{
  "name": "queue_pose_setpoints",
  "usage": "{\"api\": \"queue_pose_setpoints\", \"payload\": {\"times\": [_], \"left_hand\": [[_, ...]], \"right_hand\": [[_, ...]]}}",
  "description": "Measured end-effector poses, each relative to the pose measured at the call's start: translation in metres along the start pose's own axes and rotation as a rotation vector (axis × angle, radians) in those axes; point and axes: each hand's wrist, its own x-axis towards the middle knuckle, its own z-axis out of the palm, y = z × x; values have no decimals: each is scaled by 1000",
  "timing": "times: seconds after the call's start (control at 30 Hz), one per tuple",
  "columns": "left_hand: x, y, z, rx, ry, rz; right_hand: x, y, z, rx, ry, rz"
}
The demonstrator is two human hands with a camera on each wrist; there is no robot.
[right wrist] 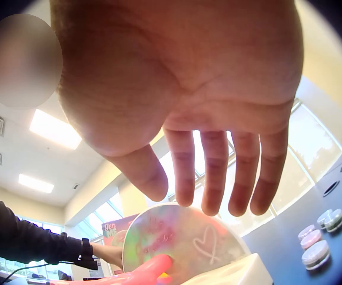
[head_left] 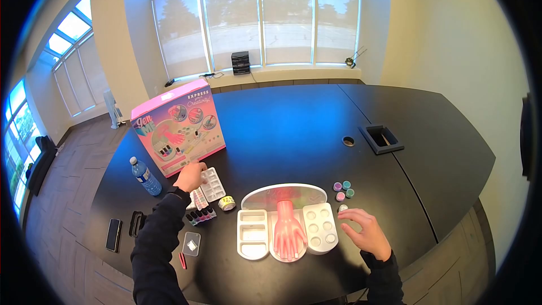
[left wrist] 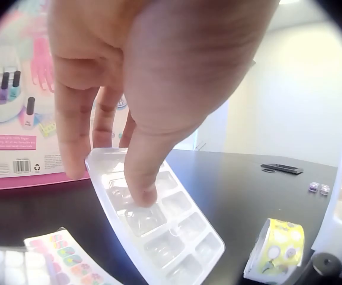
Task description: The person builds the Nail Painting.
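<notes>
One clear, multi-celled plastic tray beneath curved fingers.

- The compartment tray is showing translucent white
- The model hand is glowing coral pink
- The patterned roll is wearing pale spots on yellow
- The mirror-like panel is shimmering rainbow around a pale heart
- The tabletop is looking black

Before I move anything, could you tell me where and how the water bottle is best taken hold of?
I'd grip the water bottle round its labelled middle, coming from the left: it stands upright, slim and round, with that side free, while the pink box stands close by, behind and to the right.
</notes>
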Motion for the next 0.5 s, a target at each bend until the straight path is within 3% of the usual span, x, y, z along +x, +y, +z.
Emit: {"api": "queue_pose_setpoints", "payload": {"times": [0.07,0.3,0.5], "left_hand": [[-6,6,-8,-39,99,5],[-25,19,-27,-204,172,32],[-68,58,-67,-239,423,198]], "right_hand": [[-1,0,1,5,-1,0],[-3,2,1,0,-2,-4],[-5,2,0,-5,8,10]]}}
